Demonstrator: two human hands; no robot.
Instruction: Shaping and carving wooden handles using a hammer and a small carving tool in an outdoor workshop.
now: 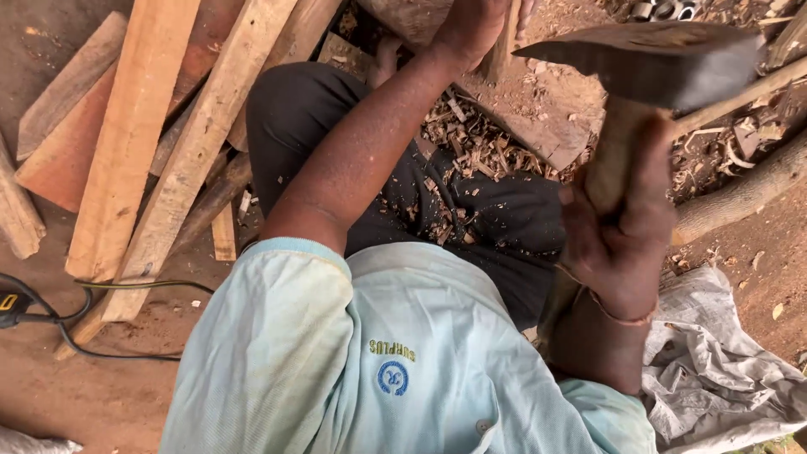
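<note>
Chopping step: our right hand [618, 240] grips raised adze [651, 59]; left hand [471, 29] clasps wood block [403, 17]. Next stroke needs aim clear of fingers.

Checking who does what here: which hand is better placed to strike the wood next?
Right. The right hand grips the raised adze by its handle, while the left hand is down on the wood piece.
</note>
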